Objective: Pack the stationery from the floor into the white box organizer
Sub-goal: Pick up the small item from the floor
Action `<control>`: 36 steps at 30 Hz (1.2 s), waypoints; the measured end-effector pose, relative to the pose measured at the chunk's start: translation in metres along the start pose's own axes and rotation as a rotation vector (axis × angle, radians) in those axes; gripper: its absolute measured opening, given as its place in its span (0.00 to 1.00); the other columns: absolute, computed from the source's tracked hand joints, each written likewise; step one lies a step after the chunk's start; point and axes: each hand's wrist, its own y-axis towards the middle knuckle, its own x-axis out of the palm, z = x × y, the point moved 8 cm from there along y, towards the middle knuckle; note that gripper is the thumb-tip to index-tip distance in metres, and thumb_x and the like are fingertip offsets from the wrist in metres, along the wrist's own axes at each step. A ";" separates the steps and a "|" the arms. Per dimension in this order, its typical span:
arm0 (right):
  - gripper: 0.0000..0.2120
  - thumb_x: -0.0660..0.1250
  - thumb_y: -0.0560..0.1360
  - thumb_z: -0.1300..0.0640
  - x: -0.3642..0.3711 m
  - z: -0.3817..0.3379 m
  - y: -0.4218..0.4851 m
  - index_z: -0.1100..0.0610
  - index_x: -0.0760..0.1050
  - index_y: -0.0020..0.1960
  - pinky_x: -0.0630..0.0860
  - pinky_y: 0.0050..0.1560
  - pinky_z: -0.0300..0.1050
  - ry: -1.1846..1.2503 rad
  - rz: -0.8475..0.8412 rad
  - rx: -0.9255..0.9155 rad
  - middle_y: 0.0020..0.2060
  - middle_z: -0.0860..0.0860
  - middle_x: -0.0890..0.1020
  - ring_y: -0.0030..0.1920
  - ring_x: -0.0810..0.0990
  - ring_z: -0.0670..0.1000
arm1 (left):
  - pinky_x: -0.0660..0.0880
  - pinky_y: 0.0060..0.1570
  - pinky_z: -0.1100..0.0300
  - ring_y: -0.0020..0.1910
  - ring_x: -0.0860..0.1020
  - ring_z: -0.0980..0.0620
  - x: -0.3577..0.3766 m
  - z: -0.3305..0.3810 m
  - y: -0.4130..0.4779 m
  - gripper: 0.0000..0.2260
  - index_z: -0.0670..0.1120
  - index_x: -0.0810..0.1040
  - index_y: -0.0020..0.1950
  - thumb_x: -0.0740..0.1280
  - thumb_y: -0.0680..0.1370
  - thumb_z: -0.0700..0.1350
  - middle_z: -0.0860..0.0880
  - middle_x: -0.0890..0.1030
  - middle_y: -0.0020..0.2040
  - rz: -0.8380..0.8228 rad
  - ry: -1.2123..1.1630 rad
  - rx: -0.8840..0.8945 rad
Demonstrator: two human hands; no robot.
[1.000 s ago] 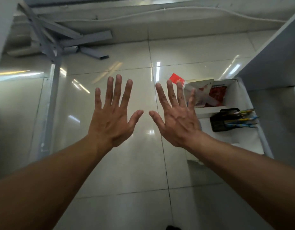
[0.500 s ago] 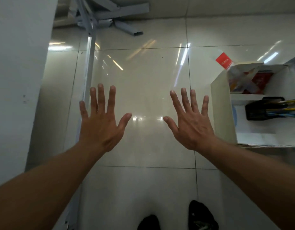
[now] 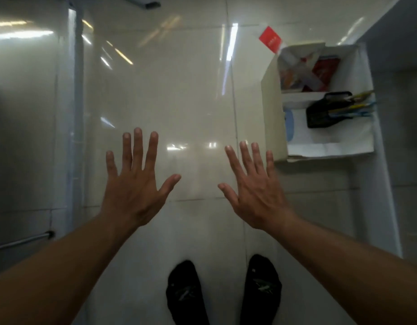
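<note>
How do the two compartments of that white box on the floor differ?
The far compartment holds red-and-white packets; the near compartment holds a black case with yellow and blue pens sticking out. The far compartment looks filled across, while the near compartment shows bare white bottom beside the case. Both are white-walled, open on top, and split by one divider in the same white box organizer.

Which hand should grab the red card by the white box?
Probably the right hand: it is open, empty and nearer the red card and the white box organizer. The left hand, also empty, is farther away.
</note>
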 end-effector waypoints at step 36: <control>0.37 0.38 0.82 0.31 0.115 0.074 -0.328 0.47 0.25 0.81 0.39 0.81 0.62 0.438 -0.098 1.060 0.82 0.55 0.34 0.82 0.32 0.57 | 0.46 0.78 0.36 0.78 0.27 0.43 0.129 0.307 -0.179 0.40 0.55 0.21 0.76 0.42 0.79 0.73 0.49 0.24 0.78 -0.486 0.049 0.845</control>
